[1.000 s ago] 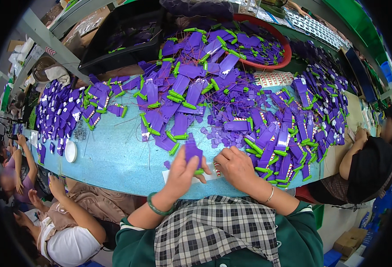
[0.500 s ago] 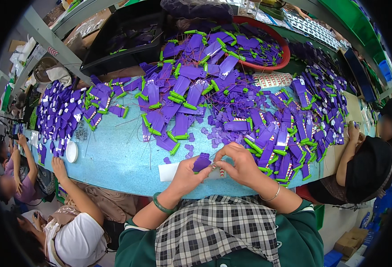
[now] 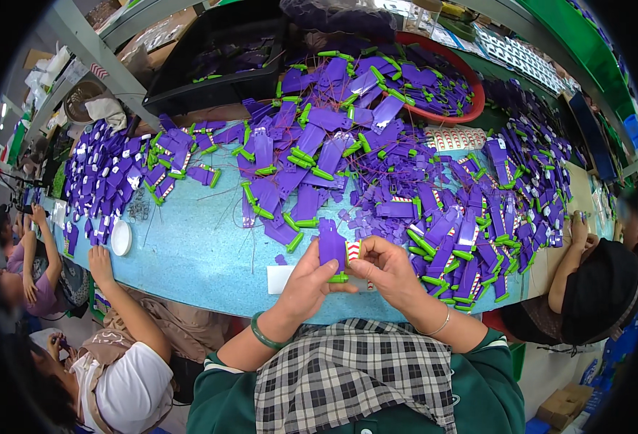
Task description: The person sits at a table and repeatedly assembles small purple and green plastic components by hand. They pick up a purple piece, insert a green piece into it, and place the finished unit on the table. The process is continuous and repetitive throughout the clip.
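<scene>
Left-hand grip [image 3: 306,285] is clamping a purple plastic piece [image 3: 331,244] with a green end, low in the centre of the frame, while the right-hand grip [image 3: 390,270] is pinching a red-and-white striped strip [image 3: 353,250] at its right edge. Near them, a white sheet [image 3: 278,279] is lying on the blue bench [image 3: 196,246]; purple-and-green parts [image 3: 327,119] are heaping across the upper centre and right.

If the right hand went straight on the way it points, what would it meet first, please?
The right hand would likely meet the purple piece held in the left hand first, though depth is unclear.
</scene>
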Available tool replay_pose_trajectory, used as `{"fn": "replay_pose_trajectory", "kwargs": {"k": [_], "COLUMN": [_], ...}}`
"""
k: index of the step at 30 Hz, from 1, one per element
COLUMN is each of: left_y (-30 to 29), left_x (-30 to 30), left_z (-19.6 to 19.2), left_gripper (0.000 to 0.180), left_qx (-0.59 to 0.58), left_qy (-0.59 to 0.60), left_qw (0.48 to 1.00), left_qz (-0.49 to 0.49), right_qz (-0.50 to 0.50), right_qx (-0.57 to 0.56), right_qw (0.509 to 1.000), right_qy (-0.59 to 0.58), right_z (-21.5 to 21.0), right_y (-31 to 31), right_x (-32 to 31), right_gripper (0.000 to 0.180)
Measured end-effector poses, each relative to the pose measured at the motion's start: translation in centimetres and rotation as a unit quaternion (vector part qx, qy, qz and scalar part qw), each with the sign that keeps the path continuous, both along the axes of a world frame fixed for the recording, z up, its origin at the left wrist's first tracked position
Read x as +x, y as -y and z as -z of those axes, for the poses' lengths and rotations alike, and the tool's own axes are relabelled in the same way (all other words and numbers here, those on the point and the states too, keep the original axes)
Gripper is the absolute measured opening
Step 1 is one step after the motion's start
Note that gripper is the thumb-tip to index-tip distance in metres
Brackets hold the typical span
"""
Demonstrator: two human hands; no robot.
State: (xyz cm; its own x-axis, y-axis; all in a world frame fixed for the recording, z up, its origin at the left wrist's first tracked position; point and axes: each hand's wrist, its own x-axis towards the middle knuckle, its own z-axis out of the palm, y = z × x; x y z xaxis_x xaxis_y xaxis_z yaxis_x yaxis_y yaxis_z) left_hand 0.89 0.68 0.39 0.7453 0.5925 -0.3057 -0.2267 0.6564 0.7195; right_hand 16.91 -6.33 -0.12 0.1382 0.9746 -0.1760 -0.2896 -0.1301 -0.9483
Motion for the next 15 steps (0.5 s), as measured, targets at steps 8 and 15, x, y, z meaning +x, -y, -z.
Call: {"fn": "replay_pose_trajectory", "kwargs": {"k": [8, 15], "left_y": [-0.1, 0.1], "left_x": [-0.1, 0.1], "left_z": [0.3, 0.6], "left_gripper": [0.053, 0.053], "left_qx": [-0.042, -0.045], "left_qy": [0.045, 0.053], "left_qw": [0.998, 0.997], "left_qz": [0.026, 0.019], "right_qz": [0.019, 0.027], "right_qx": [-0.025, 0.024], "right_qw": [0.994, 0.996], "right_qy": [-0.101, 0.077], "right_z": [-0.4, 0.5], "right_y": [-0.2, 0.0], "right_x": [-0.2, -0.4], "right_gripper": [0.01, 0.011]}}
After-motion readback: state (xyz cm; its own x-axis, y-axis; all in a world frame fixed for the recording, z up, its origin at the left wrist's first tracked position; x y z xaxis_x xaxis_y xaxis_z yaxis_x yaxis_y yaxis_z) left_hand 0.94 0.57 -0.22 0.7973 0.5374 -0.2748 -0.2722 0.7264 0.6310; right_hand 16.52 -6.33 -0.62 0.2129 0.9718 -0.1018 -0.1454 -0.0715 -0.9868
